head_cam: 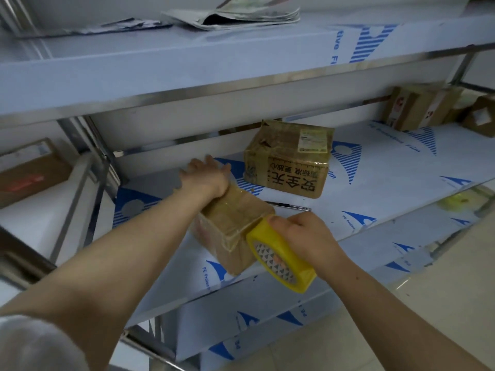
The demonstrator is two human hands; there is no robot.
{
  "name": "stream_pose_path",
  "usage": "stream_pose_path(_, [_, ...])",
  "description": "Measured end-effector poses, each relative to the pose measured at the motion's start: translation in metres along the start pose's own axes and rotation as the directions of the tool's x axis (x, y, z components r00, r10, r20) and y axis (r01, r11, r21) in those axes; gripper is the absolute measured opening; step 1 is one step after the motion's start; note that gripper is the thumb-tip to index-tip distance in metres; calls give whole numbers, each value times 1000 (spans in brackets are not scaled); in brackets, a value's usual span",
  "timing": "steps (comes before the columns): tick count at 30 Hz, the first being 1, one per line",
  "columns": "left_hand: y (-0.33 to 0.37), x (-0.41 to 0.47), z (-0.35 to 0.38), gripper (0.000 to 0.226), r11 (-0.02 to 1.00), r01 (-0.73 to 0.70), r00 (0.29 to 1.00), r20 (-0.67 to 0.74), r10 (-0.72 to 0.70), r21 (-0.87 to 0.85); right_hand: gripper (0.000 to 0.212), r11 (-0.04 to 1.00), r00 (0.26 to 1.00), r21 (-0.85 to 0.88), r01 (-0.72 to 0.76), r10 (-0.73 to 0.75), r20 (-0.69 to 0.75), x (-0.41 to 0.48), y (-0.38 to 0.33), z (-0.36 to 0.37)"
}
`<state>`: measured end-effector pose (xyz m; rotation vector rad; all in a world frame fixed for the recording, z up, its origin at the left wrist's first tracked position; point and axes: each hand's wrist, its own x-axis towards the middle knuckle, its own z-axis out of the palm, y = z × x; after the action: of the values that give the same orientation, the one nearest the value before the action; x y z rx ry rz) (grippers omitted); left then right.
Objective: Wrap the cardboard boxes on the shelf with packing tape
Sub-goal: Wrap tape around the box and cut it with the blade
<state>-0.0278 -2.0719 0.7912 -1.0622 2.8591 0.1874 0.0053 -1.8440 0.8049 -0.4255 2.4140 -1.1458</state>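
Down on the middle shelf (380,183), which was covered in white protective film with blue printing, a small cardboard box (235,218) lay near the front edge, already glossy with clear tape across its top. The left hand (206,178) pressed on the box's far end with the palm down and the fingers stretched out fairly straight, holding nothing. The right hand (305,236) was curled round a yellow tape roll (281,261), thumb on its outer face, and the roll sat against the box's near right corner, tilted. A strip of tape seemed to run from the roll onto the box, though the blur made that join hard to confirm.

Behind the small box, well apart from it, a larger cardboard box (289,162) stood on the same shelf, printed with large black characters and carrying a pale label on its top. Between the two boxes lay a thin dark tool (290,206), possibly a pen or a cutter. More boxes (417,108) were stacked at the far right of the shelf, and another box (29,172) rested on a lower unit at the left. Folded newspapers (233,14) lay on the upper shelf.
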Motion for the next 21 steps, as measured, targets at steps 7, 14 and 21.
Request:
stream_pose_path(7, [39,-54,15,98,984,-179,981,80,179,-7,41,999,999,3,37,-37,0,5,-4,0])
stream_pose_path(14, [20,-38,9,89,966,-212,973,-59,223,145,42,999,999,5,39,-39,19,4,-2,-4])
stream_pose_path(21, [-9,1,4,91,995,100,995,24,-99,-16,43,1000,1000,-15,6,-6,28,6,-6,-3])
